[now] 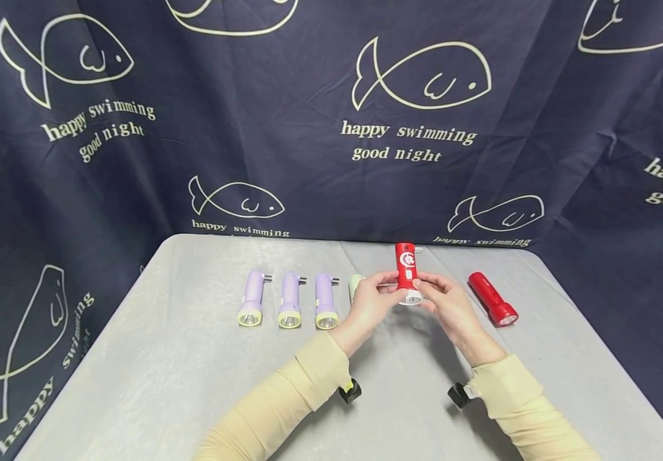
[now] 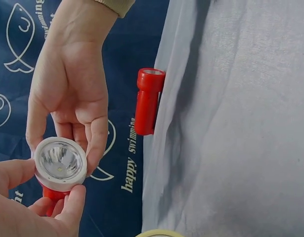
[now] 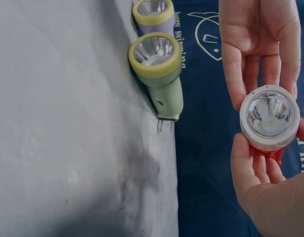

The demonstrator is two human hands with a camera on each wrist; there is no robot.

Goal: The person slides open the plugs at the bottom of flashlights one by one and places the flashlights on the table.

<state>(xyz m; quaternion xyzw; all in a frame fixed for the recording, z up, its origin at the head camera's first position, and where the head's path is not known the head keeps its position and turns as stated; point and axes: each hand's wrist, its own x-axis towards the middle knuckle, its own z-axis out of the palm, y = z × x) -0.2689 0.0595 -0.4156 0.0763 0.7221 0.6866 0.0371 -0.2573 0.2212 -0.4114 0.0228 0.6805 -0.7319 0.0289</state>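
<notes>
Both hands hold a red flashlight (image 1: 406,264) with a white head and a white printed emblem, raised above the table. Its plug prongs stick out near the far end. The left hand (image 1: 370,301) pinches it from the left, the right hand (image 1: 448,306) from the right, with fingers and thumbs around its body and head. In the left wrist view the clear lens (image 2: 60,160) faces the camera, and the same lens (image 3: 270,116) shows in the right wrist view. A green flashlight (image 3: 164,84) with a yellow rim lies close to the left hand, mostly hidden by it in the head view.
Three purple flashlights with yellow rims, the nearest one (image 1: 325,299) beside the green one, lie in a row to the left. Another red flashlight (image 1: 492,299) lies to the right. A grey cloth covers the table (image 1: 152,384); a dark blue fish-print curtain (image 1: 319,128) hangs behind.
</notes>
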